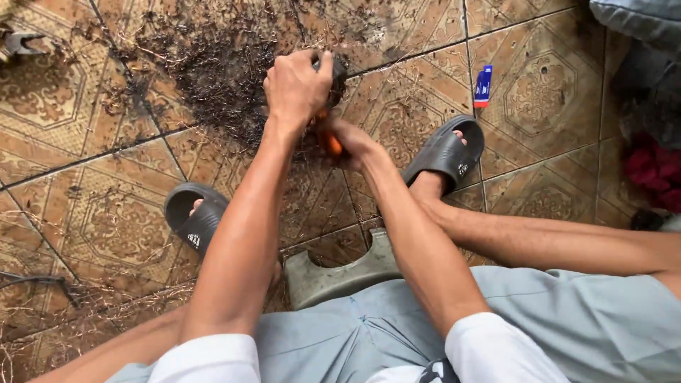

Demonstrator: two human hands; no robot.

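1. Orange-and-black object (330, 140), low over the tiled floor (106, 213) between the sandalled feet, is held by both hands.
2. Left hand (298, 85): grip clamped over the object's dark top end.
3. Right hand (352, 142): grip closed on the orange part below.
4. Step, as judged: working the object over the dark debris patch (213, 78); next move likely needs a firm, steady hold.
5. Hidden: the object's kind and most of its shape, covered by fingers.
6. Blue-and-red small item (483, 86) lies on the floor, well apart.

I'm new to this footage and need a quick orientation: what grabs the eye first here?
Both hands meet at the centre: the left hand grips a dark object, the right hand an orange thing under it. Beyond them a black debris patch stains the tiled floor, flanked by grey slippers.
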